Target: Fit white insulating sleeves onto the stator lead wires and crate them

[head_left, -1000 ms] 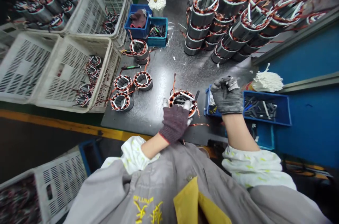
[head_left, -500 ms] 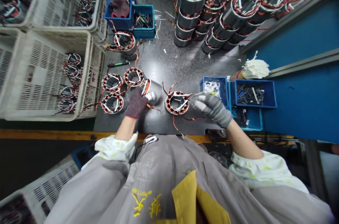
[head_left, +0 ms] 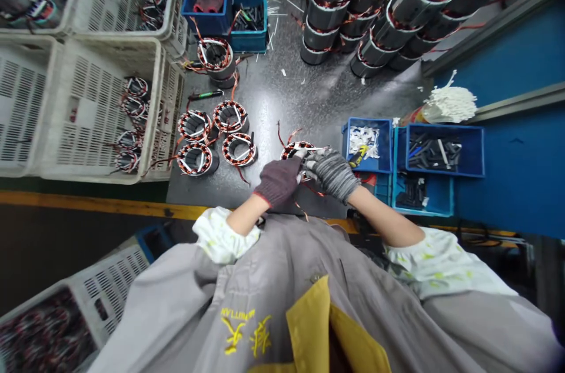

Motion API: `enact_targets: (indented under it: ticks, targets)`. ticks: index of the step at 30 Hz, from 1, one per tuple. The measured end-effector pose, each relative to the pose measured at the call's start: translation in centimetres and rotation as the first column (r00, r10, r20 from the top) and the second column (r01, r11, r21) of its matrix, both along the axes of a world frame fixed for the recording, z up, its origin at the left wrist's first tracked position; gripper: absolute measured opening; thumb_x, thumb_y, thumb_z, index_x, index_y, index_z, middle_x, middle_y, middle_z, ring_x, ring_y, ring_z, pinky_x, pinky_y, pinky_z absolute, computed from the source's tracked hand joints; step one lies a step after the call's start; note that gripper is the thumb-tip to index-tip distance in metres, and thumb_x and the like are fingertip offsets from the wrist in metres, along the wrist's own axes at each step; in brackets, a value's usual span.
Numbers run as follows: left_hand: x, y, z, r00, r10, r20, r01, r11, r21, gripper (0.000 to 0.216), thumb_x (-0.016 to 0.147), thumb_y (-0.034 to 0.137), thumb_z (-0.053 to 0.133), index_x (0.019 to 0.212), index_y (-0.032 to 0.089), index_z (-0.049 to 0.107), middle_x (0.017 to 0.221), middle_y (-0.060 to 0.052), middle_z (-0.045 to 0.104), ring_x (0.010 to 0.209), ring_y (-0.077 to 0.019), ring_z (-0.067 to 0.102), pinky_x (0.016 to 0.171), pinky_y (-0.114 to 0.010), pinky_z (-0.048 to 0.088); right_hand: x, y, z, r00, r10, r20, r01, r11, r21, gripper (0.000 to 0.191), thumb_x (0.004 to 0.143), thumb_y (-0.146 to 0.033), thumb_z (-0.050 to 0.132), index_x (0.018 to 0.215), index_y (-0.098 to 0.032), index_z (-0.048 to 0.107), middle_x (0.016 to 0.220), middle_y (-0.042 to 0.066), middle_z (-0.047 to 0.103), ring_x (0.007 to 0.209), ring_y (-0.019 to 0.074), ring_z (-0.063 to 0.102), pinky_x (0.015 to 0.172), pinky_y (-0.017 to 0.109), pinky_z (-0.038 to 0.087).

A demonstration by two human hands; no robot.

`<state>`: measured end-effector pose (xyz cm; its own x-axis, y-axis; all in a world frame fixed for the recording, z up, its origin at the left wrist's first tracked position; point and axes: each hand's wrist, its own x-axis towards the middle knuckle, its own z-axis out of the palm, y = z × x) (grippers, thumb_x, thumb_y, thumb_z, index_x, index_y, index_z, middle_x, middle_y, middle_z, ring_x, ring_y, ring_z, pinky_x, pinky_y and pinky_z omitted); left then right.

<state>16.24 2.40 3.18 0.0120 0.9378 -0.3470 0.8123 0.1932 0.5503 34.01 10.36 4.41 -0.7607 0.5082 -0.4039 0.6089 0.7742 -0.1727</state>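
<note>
A motor stator [head_left: 295, 148], ringed with orange copper windings and white sleeving, stands before me, mostly covered by both hands. My left hand [head_left: 282, 179], in a dark maroon glove, has its fingers closed around the stator's near left rim. In a grey striped glove, my right hand [head_left: 333, 174] is closed with its fingertips at the right rim; what lies between them is hidden. Thin copper leads stick out around the stator. Left of my hands stands another wound stator [head_left: 239, 149], with a stator [head_left: 195, 159] and several more grouped beyond it.
Tall stacks of stators [head_left: 320, 37] rise at the back. At right are a blue bin [head_left: 388, 146] with white pieces and a yellow-black tool, a bin of black strips [head_left: 435, 152], and a bundle of white tubes [head_left: 452, 105]. White crates [head_left: 95, 170] line the left.
My left hand has let go of the tilted stator, which now stands upright among the left group, and has moved right to the front stator. My right hand has shifted slightly left onto it.
</note>
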Motion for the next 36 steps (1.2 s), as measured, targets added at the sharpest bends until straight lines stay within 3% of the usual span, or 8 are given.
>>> enact_targets:
  ticks: [7, 12, 16, 20, 23, 26, 29, 36]
  targets:
    - [-1.3, 0.5, -1.5, 0.951, 0.209, 0.227, -0.202, 0.978, -0.054, 0.042, 0.090, 0.034, 0.079, 0.129, 0.023, 0.072, 0.114, -0.006, 0.083, 0.104, -0.0277, 0.077, 0.090, -0.037, 0.060, -2.1, -0.4, 0.6, 0.998, -0.034, 0.062, 0.036, 0.998, -0.045, 0.043, 0.111, -0.047, 0.057, 0.122, -0.014, 0.082, 0.127, 0.021, 0.079, 0.119, 0.0390, 0.069, 0.104, 0.050, 0.048]
    - [-3.9, 0.6, -1.0, 0.925, 0.256, 0.280, -0.304, 0.942, 0.140, 0.036, 0.098, 0.036, 0.072, 0.130, 0.021, 0.071, 0.113, -0.007, 0.083, 0.098, -0.0231, 0.077, 0.091, -0.036, 0.060, -1.4, -2.8, -2.5, 0.961, -0.215, -0.177, 0.203, 0.976, -0.083, 0.038, 0.110, -0.030, 0.050, 0.109, -0.014, 0.084, 0.119, 0.021, 0.080, 0.116, 0.0352, 0.069, 0.103, 0.048, 0.050]
    - [-3.9, 3.5, 0.1, 0.999, 0.045, 0.002, -0.044, 0.964, 0.261, 0.040, 0.103, 0.029, 0.064, 0.143, 0.025, 0.069, 0.132, -0.010, 0.080, 0.119, -0.0287, 0.074, 0.104, -0.042, 0.056, 0.6, -3.9, -4.6, 0.628, -0.635, -0.450, 0.501, 0.772, -0.391, 0.042, 0.107, -0.045, 0.052, 0.092, -0.020, 0.081, 0.105, 0.016, 0.081, 0.103, 0.0306, 0.072, 0.098, 0.047, 0.056]
    - [-2.6, 5.6, 0.5, 0.928, -0.203, -0.312, 0.259, 0.954, 0.153, 0.035, 0.100, 0.030, 0.067, 0.132, 0.021, 0.076, 0.147, -0.019, 0.071, 0.138, -0.0418, 0.061, 0.109, -0.057, 0.050, 2.3, -3.2, -2.8, 0.402, -0.783, -0.475, 0.507, 0.622, -0.597, 0.048, 0.106, -0.062, 0.048, 0.099, -0.026, 0.079, 0.099, 0.012, 0.080, 0.090, 0.0268, 0.073, 0.087, 0.042, 0.060]
    - [-2.0, 6.1, 0.3, 0.902, -0.253, -0.348, 0.304, 0.947, 0.100, 0.035, 0.098, 0.025, 0.063, 0.130, 0.018, 0.077, 0.149, -0.021, 0.068, 0.140, -0.0425, 0.058, 0.110, -0.059, 0.048, 2.5, -1.7, -0.6, 0.486, -0.742, -0.461, 0.523, 0.670, -0.527, 0.048, 0.104, -0.062, 0.049, 0.099, -0.023, 0.077, 0.097, 0.012, 0.079, 0.089, 0.0292, 0.071, 0.088, 0.045, 0.059]
    - [-2.1, 7.0, -0.1, 0.911, -0.289, -0.295, 0.319, 0.946, 0.059, 0.040, 0.093, 0.023, 0.065, 0.131, 0.018, 0.076, 0.149, -0.020, 0.067, 0.141, -0.0418, 0.057, 0.112, -0.059, 0.048, 1.0, 0.3, 0.3, 0.710, -0.583, -0.395, 0.560, 0.808, -0.187, 0.046, 0.099, -0.058, 0.060, 0.108, -0.017, 0.077, 0.116, 0.020, 0.079, 0.106, 0.0357, 0.070, 0.100, 0.050, 0.055]
    - [-3.1, 8.4, -0.7, 0.914, -0.355, -0.195, 0.356, 0.934, -0.030, 0.041, 0.086, 0.022, 0.068, 0.126, 0.017, 0.078, 0.143, -0.018, 0.070, 0.135, -0.0396, 0.063, 0.111, -0.054, 0.053, -1.6, 2.2, -0.1, 0.896, -0.376, -0.238, 0.401, 0.913, 0.068, 0.055, 0.092, -0.046, 0.073, 0.134, -0.010, 0.072, 0.150, 0.027, 0.067, 0.133, 0.0415, 0.062, 0.115, 0.053, 0.046]
    - [-6.6, 7.4, -2.7, 0.929, -0.369, 0.031, 0.366, 0.928, 0.062, 0.045, 0.088, 0.024, 0.063, 0.131, 0.022, 0.077, 0.136, -0.010, 0.075, 0.127, -0.0286, 0.069, 0.115, -0.044, 0.055, -3.7, 3.7, -1.9, 0.989, -0.146, -0.026, 0.148, 0.967, 0.208, 0.066, 0.096, -0.034, 0.067, 0.157, -0.008, 0.059, 0.168, 0.026, 0.053, 0.144, 0.0440, 0.052, 0.123, 0.059, 0.033]
